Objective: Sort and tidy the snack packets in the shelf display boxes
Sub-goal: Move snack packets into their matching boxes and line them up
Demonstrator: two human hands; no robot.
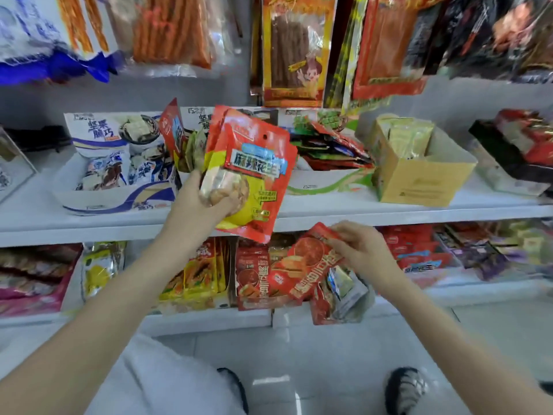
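Observation:
My left hand (201, 202) grips a bundle of red and yellow peanut packets (254, 172), held upright in front of the middle shelf. Lower down, my right hand (360, 247) pinches the top corner of a red snack packet (314, 259) that lies tilted over other red packets (257, 277) in a box on the lower shelf. Behind my left hand, more packets (173, 130) stand in a white display box (116, 202) with blue print.
On the middle shelf stand a white and green display box (326, 181) of dark packets and a brown carton (419, 187) of gold packets. Yellow packets (200, 274) fill a lower-shelf box. Large bags (296, 46) hang above. My shoes (404, 390) are on the white floor.

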